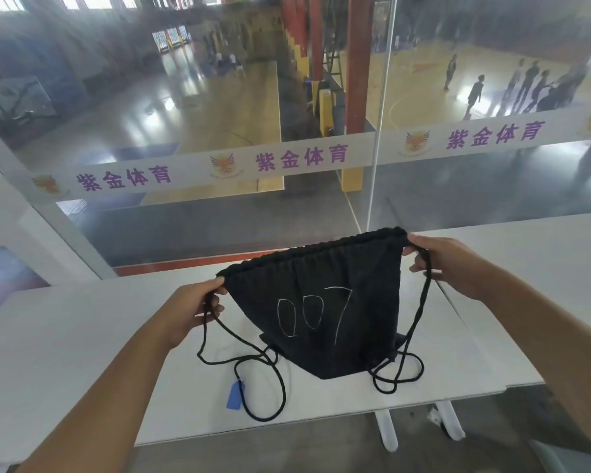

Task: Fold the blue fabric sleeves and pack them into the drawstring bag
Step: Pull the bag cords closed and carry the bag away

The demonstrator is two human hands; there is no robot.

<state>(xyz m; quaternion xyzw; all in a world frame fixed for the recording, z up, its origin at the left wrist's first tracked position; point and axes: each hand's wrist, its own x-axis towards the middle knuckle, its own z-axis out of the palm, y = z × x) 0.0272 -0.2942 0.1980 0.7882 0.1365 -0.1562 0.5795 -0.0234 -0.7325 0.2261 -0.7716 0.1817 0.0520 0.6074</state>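
Pinching drawstring bag (321,302) corners: left hand (191,312), right hand (440,261), perhaps cords (424,288) too.

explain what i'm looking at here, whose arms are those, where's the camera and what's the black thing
There is no machine here. The arms belong to a person, and the single picture comes from a wide-angle camera worn on their head, looking forward and down. The left hand and the right hand each pinch a top corner of a black fabric drawstring bag with 007 written on it in white, holding its gathered mouth stretched between them. Its lower end seems to reach the white table, where the black cords lie in loops next to a small blue tag. Behind the table is a glass wall with a white banner, and a sports hall lies beyond. No blue fabric sleeves show. Whether they are inside the bag cannot be told.
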